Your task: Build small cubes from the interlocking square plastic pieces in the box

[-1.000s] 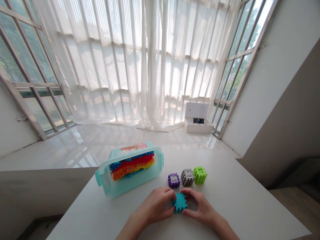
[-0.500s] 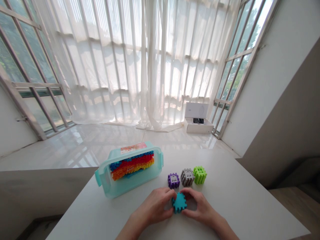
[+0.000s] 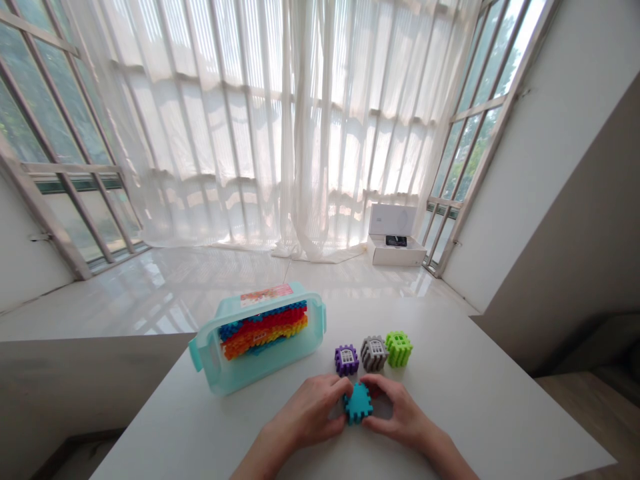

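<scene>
Between my two hands is a teal toy block cube with notched edges, near the front of the white table. My left hand grips its left side with thumb and fingers. On the opposite side, my right hand closes thumb and fingers on the cube. Just beyond my fingers stand a purple block cube with a white window piece, a grey block cube with a white window piece, and a lime green block cube. The teal cube's underside is hidden.
A light teal plastic bin lies on its side to the left, with rows of coloured notched pieces inside. On the sill at the back, a white box with its lid up holds a dark phone-like object. A sheer curtain hangs behind.
Both hands stay on the teal cube with almost no movement. The whole view has shifted very slightly.
</scene>
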A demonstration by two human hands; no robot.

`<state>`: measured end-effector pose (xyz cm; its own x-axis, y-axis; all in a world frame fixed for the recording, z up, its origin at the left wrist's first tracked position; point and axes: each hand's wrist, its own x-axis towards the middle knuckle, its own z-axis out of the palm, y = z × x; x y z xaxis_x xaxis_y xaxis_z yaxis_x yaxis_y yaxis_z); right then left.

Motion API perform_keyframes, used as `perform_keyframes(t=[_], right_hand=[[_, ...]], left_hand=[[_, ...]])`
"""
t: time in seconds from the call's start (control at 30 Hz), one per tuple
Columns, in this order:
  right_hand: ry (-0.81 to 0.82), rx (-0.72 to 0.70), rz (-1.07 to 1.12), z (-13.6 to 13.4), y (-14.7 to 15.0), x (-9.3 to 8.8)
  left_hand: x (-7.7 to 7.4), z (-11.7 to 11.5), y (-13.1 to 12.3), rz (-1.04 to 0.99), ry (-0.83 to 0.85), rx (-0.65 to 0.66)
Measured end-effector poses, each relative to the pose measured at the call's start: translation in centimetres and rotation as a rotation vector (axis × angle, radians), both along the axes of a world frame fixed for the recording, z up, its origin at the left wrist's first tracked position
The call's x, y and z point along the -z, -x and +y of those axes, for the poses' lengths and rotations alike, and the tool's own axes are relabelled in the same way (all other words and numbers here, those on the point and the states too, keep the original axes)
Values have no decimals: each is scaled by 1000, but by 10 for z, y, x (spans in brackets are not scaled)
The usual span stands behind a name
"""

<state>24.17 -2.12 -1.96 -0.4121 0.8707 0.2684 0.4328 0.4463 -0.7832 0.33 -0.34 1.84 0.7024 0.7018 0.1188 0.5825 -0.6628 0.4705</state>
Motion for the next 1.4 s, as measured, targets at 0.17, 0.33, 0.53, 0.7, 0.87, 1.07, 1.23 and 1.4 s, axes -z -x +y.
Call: perform_keyframes(t=[0.17,0.33,0.53,0.7,0.87,1.07,1.23,1.4], right_hand=[[3,5,1,1,-1,3],[1,1,4,1,-1,2],[5,2,1,0,-1,1],[-2,6,-5,0,-2,2],[-3,5,-15,-1,-1,0],[3,-15,-15,1,-3,4],[-13,-36,-10,3,-6,12],[-37,-29,-12,4,-5,13]], left_hand=[[3,1,0,4,-22,6],[5,2,-1,-12,-31,18],[4,2,0,-31,-14,11],[4,2,0,-18,-21,22],[6,1,0,-4,-20,13],[0,0,-1,1,13,16],[-3,-1,0,13,30,-14],[0,0,0,-5,28,-40]])
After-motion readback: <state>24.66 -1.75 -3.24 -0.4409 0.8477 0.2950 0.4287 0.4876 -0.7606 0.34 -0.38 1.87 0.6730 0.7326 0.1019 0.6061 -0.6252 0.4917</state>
